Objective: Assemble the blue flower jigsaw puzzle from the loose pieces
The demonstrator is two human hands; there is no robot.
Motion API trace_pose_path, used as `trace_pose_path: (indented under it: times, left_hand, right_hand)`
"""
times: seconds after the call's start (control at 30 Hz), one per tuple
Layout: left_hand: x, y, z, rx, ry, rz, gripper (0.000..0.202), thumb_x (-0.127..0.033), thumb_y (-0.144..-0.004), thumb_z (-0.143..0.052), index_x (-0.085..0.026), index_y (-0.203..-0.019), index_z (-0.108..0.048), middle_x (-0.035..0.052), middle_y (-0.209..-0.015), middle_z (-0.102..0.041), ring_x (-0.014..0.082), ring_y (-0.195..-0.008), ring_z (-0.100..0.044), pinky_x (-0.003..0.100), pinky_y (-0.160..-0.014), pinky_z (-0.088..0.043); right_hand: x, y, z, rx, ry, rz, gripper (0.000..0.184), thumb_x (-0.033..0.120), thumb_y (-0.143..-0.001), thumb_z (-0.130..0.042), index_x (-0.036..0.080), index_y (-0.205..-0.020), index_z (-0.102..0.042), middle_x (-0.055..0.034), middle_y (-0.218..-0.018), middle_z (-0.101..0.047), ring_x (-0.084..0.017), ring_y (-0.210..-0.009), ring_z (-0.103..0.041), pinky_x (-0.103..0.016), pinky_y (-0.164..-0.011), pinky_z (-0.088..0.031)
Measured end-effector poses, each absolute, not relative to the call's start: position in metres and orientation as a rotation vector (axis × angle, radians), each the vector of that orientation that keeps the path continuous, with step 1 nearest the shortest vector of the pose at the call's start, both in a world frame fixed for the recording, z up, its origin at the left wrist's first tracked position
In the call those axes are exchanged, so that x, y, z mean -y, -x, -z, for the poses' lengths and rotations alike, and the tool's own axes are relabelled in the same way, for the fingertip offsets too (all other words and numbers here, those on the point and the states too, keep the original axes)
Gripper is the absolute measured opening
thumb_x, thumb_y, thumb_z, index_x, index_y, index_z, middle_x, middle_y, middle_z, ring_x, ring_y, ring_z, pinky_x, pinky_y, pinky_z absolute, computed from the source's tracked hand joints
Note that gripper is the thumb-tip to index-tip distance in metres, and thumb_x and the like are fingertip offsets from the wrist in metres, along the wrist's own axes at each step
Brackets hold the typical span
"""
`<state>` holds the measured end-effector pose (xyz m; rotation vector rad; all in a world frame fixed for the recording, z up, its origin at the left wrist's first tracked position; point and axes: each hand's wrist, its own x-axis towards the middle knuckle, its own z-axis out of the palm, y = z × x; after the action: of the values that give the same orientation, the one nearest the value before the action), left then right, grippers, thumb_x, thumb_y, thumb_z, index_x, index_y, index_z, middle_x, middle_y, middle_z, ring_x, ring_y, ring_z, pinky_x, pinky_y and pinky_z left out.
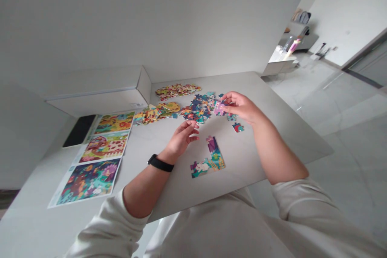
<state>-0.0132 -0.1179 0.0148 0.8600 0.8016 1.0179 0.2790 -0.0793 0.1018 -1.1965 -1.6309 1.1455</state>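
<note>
My right hand [240, 107] pinches a purple puzzle piece [219, 108] with eye-like round marks, at the right side of a pile of dark blue and orange puzzle pieces [198, 107]. In front of that pile my left hand [183, 136] hovers with loosely bent fingers apart, and I see nothing in it. Below the hands lies a joined corner of the puzzle [216, 163], showing a white rabbit, green leaves and purple shapes. A loose red and teal piece [238, 127] rests under my right wrist.
Yellow pieces [154, 113] and a red-yellow heap [177, 90] lie farther left and back. A picture sheet [104, 147] with three scenes lies at left, beside a black phone [79, 131]. Behind them a white box [99, 92] stands against the wall. The white table [302, 145] ends at right.
</note>
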Motion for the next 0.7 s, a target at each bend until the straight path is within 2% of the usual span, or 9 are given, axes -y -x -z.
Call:
trace_pose_path:
  times: [0.23, 0.33, 0.5, 0.7]
  left_hand:
    - [0.123, 0.009, -0.011, -0.768, -0.920, -0.962, 0.051, -0.055, -0.078, -0.096, -0.021, -0.105, -0.071, 0.0045, -0.107, -0.071, 0.0154, -0.087, -0.069, 0.027, -0.071, -0.061]
    - [0.123, 0.007, -0.009, -0.802, -0.954, -0.948, 0.051, -0.054, -0.076, -0.098, -0.020, -0.103, -0.071, 0.0037, -0.101, -0.070, 0.0144, -0.084, -0.068, 0.025, -0.069, -0.059]
    - [0.120, 0.006, -0.002, -0.839, -1.004, -0.969, 0.053, -0.056, -0.071, -0.099, -0.018, -0.092, -0.067, 0.0001, -0.085, -0.065, 0.0127, -0.074, -0.064, 0.024, -0.065, -0.057]
    - [0.119, 0.006, 0.002, -0.883, -1.004, -1.015, 0.055, -0.057, -0.069, -0.098, -0.019, -0.092, -0.065, -0.0002, -0.083, -0.065, 0.0130, -0.073, -0.064, 0.024, -0.062, -0.056]
  right_hand:
    - [0.097, -0.229, -0.037, 1.423, 1.175, -1.377, 0.054, 0.052, -0.075, -0.089, 0.026, -0.116, -0.065, -0.0015, -0.097, -0.069, -0.019, -0.087, -0.067, -0.031, -0.071, -0.057]
    - [0.097, -0.215, -0.019, 1.391, 1.172, -1.396, 0.055, 0.056, -0.073, -0.089, 0.027, -0.113, -0.064, -0.0017, -0.096, -0.069, -0.020, -0.088, -0.067, -0.031, -0.071, -0.056]
    - [0.101, -0.202, -0.010, 1.394, 1.133, -1.389, 0.056, 0.060, -0.071, -0.089, 0.028, -0.111, -0.064, -0.0034, -0.101, -0.071, -0.022, -0.091, -0.066, -0.032, -0.069, -0.056]
    - [0.106, -0.199, -0.009, 1.421, 1.145, -1.360, 0.052, 0.065, -0.078, -0.083, 0.028, -0.109, -0.064, -0.0023, -0.101, -0.071, -0.022, -0.091, -0.066, -0.031, -0.067, -0.054]
